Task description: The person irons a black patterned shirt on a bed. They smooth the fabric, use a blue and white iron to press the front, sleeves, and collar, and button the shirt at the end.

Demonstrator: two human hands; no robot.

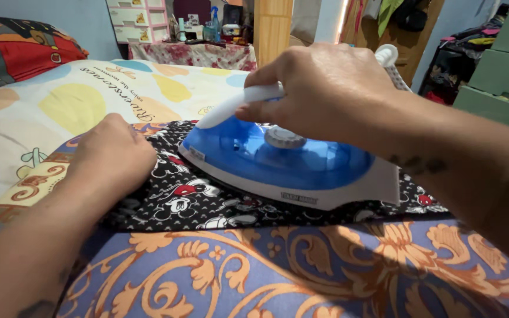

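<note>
My right hand (325,88) grips the white handle of a blue and white clothes iron (284,162). The iron rests flat on a black cloth with a cartoon print (184,203), its tip pointing left. My left hand (113,156) lies palm down on the left end of that cloth, fingers together, holding it against the surface. The cloth is spread over a blue fabric with orange scroll patterns (278,271) that covers the near part of the bed.
A white bedsheet with pastel shapes (72,106) stretches to the left and back. A red patterned pillow (19,50) lies at the far left. A cluttered table with a floral cover (195,54) stands behind; green boxes (502,76) sit at the right.
</note>
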